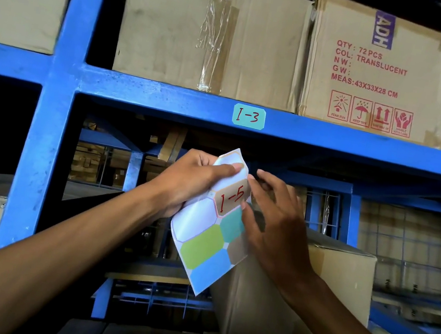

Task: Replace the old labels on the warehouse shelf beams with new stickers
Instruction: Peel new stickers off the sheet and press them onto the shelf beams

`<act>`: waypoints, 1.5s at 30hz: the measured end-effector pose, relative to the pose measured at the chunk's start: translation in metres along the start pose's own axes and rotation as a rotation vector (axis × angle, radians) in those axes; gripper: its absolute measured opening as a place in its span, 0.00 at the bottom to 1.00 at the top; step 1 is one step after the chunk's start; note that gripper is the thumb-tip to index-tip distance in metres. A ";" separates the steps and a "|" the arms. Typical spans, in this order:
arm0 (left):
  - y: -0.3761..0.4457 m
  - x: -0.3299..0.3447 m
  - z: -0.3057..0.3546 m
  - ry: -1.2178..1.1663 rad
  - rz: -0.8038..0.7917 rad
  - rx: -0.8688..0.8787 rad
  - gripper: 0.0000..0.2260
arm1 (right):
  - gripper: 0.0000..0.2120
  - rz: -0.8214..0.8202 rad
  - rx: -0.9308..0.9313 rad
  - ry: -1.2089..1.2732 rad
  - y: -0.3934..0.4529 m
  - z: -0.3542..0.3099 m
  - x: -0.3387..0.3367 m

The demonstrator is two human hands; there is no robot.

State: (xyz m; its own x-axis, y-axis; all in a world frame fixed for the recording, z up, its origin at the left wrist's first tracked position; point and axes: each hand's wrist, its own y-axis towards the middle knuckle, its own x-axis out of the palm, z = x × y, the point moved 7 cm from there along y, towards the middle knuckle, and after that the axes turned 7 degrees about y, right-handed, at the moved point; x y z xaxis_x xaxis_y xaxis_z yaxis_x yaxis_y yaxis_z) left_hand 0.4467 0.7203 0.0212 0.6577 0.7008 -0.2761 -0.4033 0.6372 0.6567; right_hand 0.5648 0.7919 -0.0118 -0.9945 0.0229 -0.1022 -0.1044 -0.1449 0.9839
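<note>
A teal label (248, 116) marked "I-3" in red is stuck on the blue shelf beam (333, 140) above my hands. My left hand (191, 182) grips the upper left of a sticker sheet (209, 237) with green, light blue, teal and brown stickers and some blank spots. One brown sticker (231, 197) on the sheet reads "I-5" in red. My right hand (271, 221) touches that sticker's right edge with thumb and fingertips; I cannot tell whether the edge is lifted.
Cardboard boxes (214, 33) sit on the shelf above the beam, one (373, 69) printed in red. A blue upright post (56, 100) stands at the left. Another box (325, 284) sits on the lower shelf behind the sheet, with wire mesh and more racks beyond.
</note>
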 end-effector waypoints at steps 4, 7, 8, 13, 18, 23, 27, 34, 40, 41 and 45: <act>-0.001 0.000 -0.005 0.007 0.028 -0.043 0.17 | 0.19 0.009 0.007 0.008 0.000 0.001 0.002; -0.003 -0.002 -0.006 0.050 0.053 -0.046 0.17 | 0.16 0.025 0.051 0.090 0.000 0.001 0.002; -0.002 -0.003 -0.007 0.071 0.060 -0.043 0.18 | 0.13 0.036 0.060 0.132 0.001 0.001 0.001; -0.006 -0.002 -0.011 0.082 0.058 -0.014 0.19 | 0.05 0.044 0.135 0.256 0.002 0.003 0.007; -0.001 -0.012 -0.012 0.115 0.084 0.010 0.18 | 0.02 -0.023 0.219 0.395 0.013 0.014 0.017; -0.039 -0.016 -0.077 0.394 0.111 -0.076 0.19 | 0.01 -0.383 0.361 0.555 -0.053 -0.003 0.049; -0.031 -0.024 -0.093 0.461 0.132 -0.103 0.22 | 0.02 -0.505 0.397 0.695 -0.052 -0.009 0.042; -0.046 -0.023 -0.110 0.511 0.075 -0.076 0.19 | 0.03 -0.526 0.563 0.820 -0.068 0.001 0.025; -0.095 0.015 -0.133 0.708 -0.092 0.080 0.11 | 0.03 -0.421 0.722 0.747 -0.134 0.022 0.030; -0.103 0.021 -0.137 0.726 -0.111 0.093 0.12 | 0.04 -0.419 0.748 0.752 -0.148 0.024 0.032; -0.139 0.046 -0.156 0.792 -0.216 0.137 0.18 | 0.02 -0.462 0.773 0.774 -0.195 0.028 0.042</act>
State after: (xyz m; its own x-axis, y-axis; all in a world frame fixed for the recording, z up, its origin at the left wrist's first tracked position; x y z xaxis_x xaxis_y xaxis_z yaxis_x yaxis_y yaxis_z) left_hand 0.4335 0.7145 -0.1923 0.0485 0.6182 -0.7845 -0.2053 0.7748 0.5979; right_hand 0.5436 0.8491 -0.2035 -0.6318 -0.7261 -0.2711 -0.6866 0.3621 0.6304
